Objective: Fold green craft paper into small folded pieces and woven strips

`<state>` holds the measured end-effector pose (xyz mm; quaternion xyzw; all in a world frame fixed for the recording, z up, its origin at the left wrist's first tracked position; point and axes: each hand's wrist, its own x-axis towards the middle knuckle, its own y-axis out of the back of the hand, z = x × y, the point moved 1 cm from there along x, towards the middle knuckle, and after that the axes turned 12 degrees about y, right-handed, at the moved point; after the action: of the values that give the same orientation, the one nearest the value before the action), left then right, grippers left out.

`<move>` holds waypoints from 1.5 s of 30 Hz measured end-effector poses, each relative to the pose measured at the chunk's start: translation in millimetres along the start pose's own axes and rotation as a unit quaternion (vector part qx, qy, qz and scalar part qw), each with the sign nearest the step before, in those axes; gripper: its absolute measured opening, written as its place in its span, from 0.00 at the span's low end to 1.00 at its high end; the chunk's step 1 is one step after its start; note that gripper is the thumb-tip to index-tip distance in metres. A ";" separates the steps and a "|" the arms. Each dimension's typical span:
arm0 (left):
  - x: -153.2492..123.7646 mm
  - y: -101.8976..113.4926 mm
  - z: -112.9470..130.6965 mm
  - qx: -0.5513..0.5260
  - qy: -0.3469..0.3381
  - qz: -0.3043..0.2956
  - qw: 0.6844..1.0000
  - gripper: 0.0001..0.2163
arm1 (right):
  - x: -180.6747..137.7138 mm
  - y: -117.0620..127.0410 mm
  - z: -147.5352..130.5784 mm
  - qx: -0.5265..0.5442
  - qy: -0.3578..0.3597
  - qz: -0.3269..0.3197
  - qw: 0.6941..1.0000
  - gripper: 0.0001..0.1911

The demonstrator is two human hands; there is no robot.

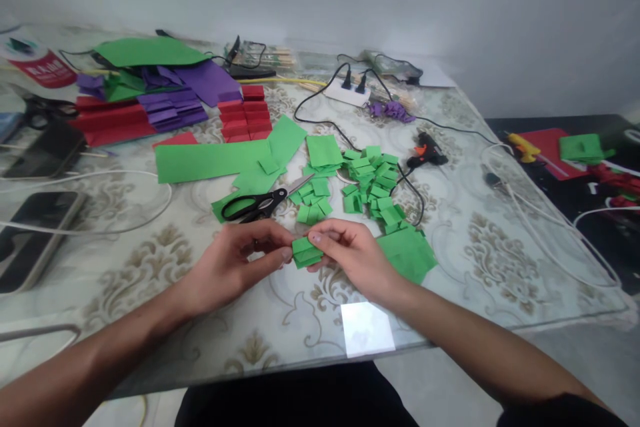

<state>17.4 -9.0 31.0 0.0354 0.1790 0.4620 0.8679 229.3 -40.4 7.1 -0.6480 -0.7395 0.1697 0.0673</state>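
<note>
Between my two hands, low over the table, is a small folded piece of green paper (306, 253) with crease lines across it. My left hand (245, 257) pinches its left edge between thumb and fingers. From the other side my right hand (350, 253) grips it, thumb on top. Just beyond my left hand lie black-handled scissors (260, 203), blades pointing right. Small folded green paper pieces (373, 180) are heaped past my right hand, beside a stack of green squares (323, 152). A larger green sheet (407, 252) is partly hidden by my right forearm.
A black glue gun (427, 150) rests to the right, its cord near the green heap. Behind it is a white power strip (347, 91). Red folded paper (245, 117) and purple sheets (210, 83) lie farther back. A phone (37, 240) and white cable are on the left.
</note>
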 end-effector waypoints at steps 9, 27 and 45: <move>-1.8 -1.8 2.1 0.040 -0.011 0.017 0.999 0.05 | -3.4 -3.8 0.9 -0.022 0.031 0.015 0.999 0.15; -4.3 -4.7 -6.0 0.055 -0.013 0.051 0.997 0.07 | -8.4 -8.1 -2.9 -0.048 0.080 0.020 0.995 0.12; -1.3 -6.3 0.3 0.097 -0.018 0.061 0.993 0.11 | -9.1 -7.5 1.3 -0.066 0.095 0.028 0.993 0.12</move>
<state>21.9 -13.6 30.2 0.1383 0.2044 0.4943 0.8335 223.3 -50.2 9.5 -0.6850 -0.7206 0.0596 0.0895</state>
